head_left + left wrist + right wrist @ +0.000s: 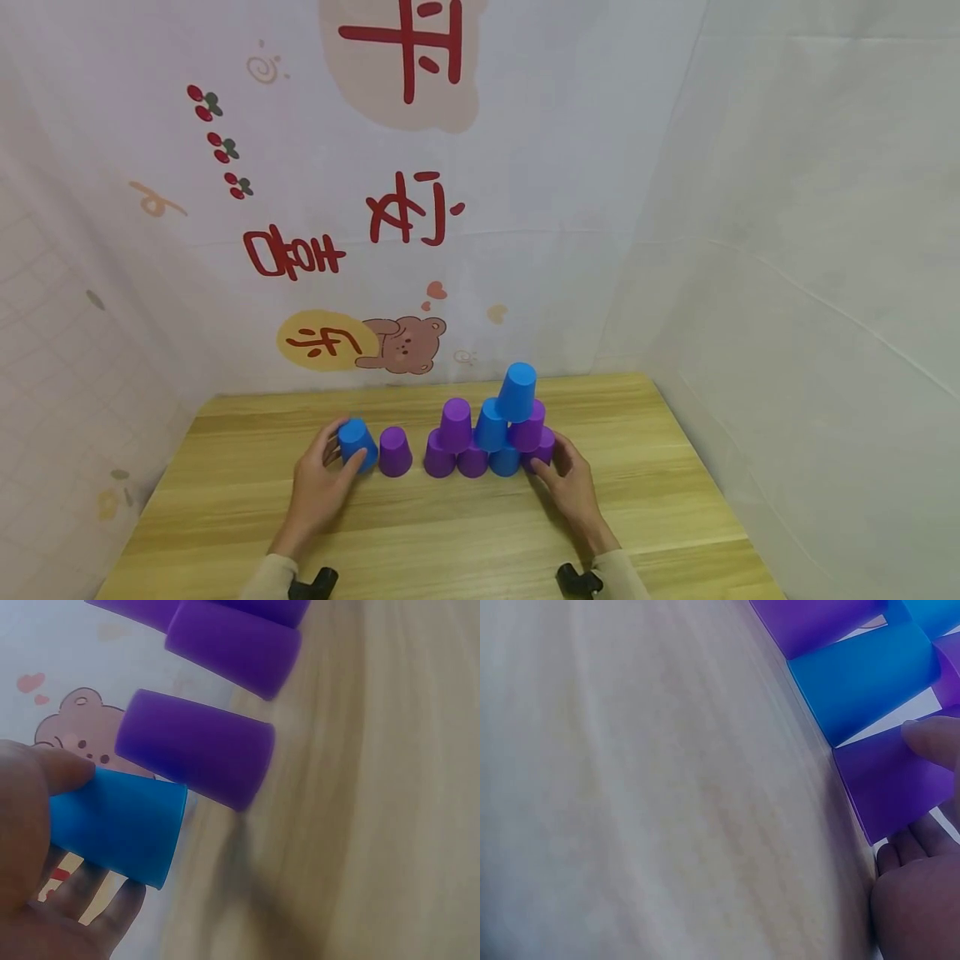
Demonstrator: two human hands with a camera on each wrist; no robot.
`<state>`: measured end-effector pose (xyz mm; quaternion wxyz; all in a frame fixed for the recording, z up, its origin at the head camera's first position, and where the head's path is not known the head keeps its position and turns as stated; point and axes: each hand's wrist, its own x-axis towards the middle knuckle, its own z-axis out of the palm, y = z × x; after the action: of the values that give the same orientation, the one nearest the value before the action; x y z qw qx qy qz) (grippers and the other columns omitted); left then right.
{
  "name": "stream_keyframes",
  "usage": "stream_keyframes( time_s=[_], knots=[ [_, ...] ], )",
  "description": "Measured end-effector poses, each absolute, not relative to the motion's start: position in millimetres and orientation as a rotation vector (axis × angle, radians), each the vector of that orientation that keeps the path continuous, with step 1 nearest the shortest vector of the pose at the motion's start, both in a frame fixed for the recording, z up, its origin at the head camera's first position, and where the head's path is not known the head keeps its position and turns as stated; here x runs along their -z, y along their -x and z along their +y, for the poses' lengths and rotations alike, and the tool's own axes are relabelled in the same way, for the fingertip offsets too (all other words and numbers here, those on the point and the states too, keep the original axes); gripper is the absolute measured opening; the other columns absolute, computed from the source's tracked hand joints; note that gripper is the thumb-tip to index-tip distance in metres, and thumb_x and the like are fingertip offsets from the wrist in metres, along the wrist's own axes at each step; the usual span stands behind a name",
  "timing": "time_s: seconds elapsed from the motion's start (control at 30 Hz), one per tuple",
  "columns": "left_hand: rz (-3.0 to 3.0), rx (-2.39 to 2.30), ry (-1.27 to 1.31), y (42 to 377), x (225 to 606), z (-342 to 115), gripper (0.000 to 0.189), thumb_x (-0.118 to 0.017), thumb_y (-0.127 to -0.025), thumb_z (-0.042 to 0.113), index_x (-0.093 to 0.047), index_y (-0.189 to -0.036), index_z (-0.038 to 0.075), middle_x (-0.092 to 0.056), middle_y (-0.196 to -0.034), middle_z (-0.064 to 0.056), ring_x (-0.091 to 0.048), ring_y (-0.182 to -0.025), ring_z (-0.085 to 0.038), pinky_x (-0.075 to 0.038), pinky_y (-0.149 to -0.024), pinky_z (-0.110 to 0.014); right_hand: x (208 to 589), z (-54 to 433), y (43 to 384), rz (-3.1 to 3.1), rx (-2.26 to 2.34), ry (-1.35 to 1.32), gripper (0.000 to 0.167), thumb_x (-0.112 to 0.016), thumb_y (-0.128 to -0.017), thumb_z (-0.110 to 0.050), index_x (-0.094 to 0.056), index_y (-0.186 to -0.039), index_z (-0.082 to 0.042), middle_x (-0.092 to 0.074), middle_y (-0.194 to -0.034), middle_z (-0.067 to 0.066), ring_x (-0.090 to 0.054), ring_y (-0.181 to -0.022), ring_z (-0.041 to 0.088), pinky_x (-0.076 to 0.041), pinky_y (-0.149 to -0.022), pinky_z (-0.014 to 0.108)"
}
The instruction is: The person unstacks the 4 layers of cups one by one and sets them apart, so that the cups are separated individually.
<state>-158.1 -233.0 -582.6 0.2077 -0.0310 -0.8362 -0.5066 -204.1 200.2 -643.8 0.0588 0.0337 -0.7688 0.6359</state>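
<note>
My left hand (323,479) grips an upside-down blue cup (356,442), thumb on the near side and fingers round the far side. The left wrist view shows this blue cup (124,825) with its rim close to the wooden table. Just right of it stands a lone purple cup (395,452), mouth down. Further right, purple and blue cups form a stepped stack, with one blue cup (517,392) on top. At the right end of its bottom row, my right hand (572,483) holds a purple cup (900,780) between thumb and fingers.
The stack's middle row has a purple cup (455,425) at left, a blue cup (491,425) and another purple cup (527,433). Behind the wooden table (450,542) hangs a white printed cloth (555,275); more pale cloth (810,333) closes off the right side.
</note>
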Motion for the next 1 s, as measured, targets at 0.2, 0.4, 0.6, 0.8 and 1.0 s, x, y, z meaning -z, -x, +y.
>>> stream_keyframes(
  time_s=[0.2,0.4,0.6,0.8,1.0],
  knots=[
    [-2.334,1.412,0.085,158,590,-232,0.062,-0.085,-0.099,0.001,-0.059,-0.155,-0.002,-0.071,-0.148,-0.030,-0.074,-0.132,-0.051,-0.054,-0.104,-0.006,643,200,203,-2.341,-1.925,-0.077,0.063,-0.085,-0.098,-0.002,-0.062,-0.156,-0.007,-0.067,-0.160,0.018,-0.061,-0.148,0.006,-0.045,-0.120,0.008],
    [-2.354,1.402,0.060,158,594,-231,0.062,-0.086,-0.097,-0.001,-0.060,-0.153,-0.002,-0.072,-0.147,-0.030,-0.075,-0.131,-0.050,-0.066,-0.107,-0.049,642,200,203,-2.350,-1.916,-0.077,0.063,-0.085,-0.099,-0.003,-0.061,-0.157,-0.007,-0.066,-0.161,0.018,-0.060,-0.154,0.023,-0.045,-0.120,0.008],
    [-2.368,1.420,0.059,158,602,-231,0.063,-0.086,-0.097,-0.002,-0.059,-0.154,-0.002,-0.070,-0.149,-0.030,-0.073,-0.134,-0.050,-0.063,-0.110,-0.052,641,200,202,-2.352,-1.909,-0.081,0.063,-0.085,-0.098,-0.002,-0.062,-0.156,-0.006,-0.067,-0.160,0.018,-0.063,-0.150,0.015,-0.045,-0.119,0.008],
    [-2.369,1.419,0.055,158,608,-231,0.063,-0.086,-0.097,-0.004,-0.059,-0.154,-0.003,-0.071,-0.149,-0.029,-0.073,-0.134,-0.050,-0.060,-0.110,-0.058,642,199,203,-2.347,-1.913,-0.090,0.063,-0.086,-0.098,-0.004,-0.062,-0.156,-0.007,-0.067,-0.160,0.018,-0.059,-0.156,0.028,-0.045,-0.120,0.008],
    [-2.366,1.425,0.064,158,608,-231,0.063,-0.086,-0.097,-0.003,-0.059,-0.154,-0.004,-0.070,-0.149,-0.030,-0.074,-0.133,-0.051,-0.060,-0.110,-0.062,643,199,204,-2.338,-1.916,-0.091,0.063,-0.085,-0.098,-0.002,-0.062,-0.156,-0.007,-0.067,-0.160,0.019,-0.061,-0.144,-0.002,-0.045,-0.120,0.008]
  ],
)
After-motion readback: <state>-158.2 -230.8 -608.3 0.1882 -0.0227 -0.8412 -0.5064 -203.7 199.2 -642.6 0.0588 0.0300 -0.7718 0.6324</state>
